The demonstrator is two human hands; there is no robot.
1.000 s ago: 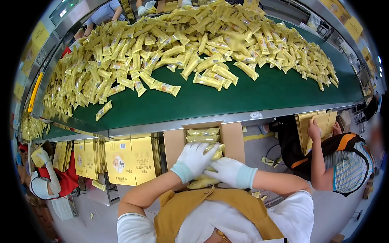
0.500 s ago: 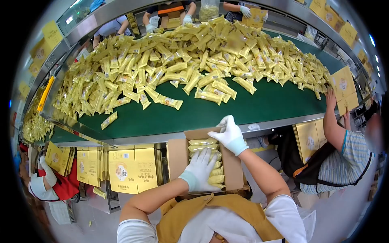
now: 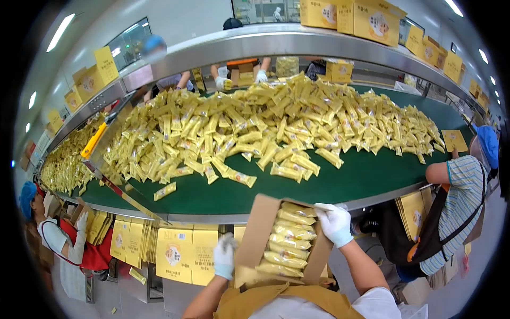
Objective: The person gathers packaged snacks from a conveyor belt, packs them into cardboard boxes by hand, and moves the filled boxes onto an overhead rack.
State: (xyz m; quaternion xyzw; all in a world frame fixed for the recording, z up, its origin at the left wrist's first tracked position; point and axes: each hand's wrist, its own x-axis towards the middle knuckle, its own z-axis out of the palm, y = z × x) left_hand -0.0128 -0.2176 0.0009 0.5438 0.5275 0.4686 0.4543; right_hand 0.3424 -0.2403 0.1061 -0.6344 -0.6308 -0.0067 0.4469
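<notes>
A cardboard box [image 3: 253, 228] stands in front of my body, its flaps folded outward. Inside lies a column of yellow wrapped snack packets [image 3: 289, 242], stacked flat one behind another. My right hand [image 3: 334, 224], in a white glove, grips the box at its far right corner, fingers closed over the edge. Left of the box, apart from its left flap, my gloved left hand [image 3: 224, 256] is raised. Its fingers are smeared by motion, so their pose is unclear. Beyond the box, a large heap of the same packets [image 3: 276, 127] covers much of the green conveyor belt [image 3: 223, 196].
Flat yellow cartons [image 3: 178, 255] stand in a row under the belt's near edge. A metal rail [image 3: 212, 50] arches over the far side, carrying yellow boxes [image 3: 377, 24]. Co-workers stand at left [image 3: 69, 239], at right [image 3: 462, 196] and across the belt.
My left hand has left the packets and moved out to the left of the box. The box has turned and tilted, with my right hand still at its far right corner. The view has tipped upward.
</notes>
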